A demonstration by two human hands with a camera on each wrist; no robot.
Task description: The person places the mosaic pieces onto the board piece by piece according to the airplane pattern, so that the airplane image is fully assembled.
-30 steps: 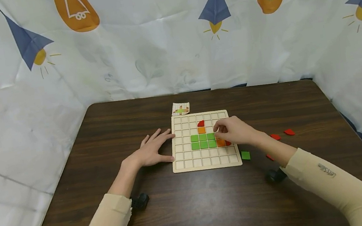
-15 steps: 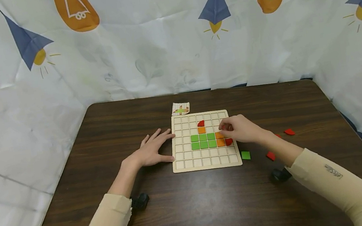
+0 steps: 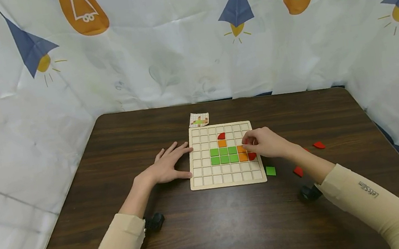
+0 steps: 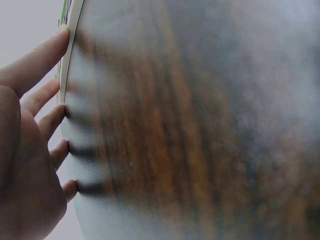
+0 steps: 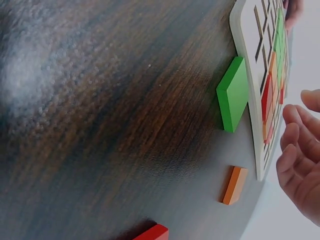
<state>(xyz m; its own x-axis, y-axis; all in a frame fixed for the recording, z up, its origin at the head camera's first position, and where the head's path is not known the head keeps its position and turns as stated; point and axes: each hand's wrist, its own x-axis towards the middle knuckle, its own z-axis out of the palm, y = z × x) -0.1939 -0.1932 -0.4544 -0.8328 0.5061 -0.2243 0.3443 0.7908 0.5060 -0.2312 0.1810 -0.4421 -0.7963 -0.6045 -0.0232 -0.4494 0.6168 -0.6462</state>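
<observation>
Green tiles (image 3: 225,159) — six set, one loose

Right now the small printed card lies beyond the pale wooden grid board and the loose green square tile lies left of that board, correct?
No: the head view shows the loose green square tile right of the pale wooden grid board, not left; the printed card does lie beyond it.
</observation>
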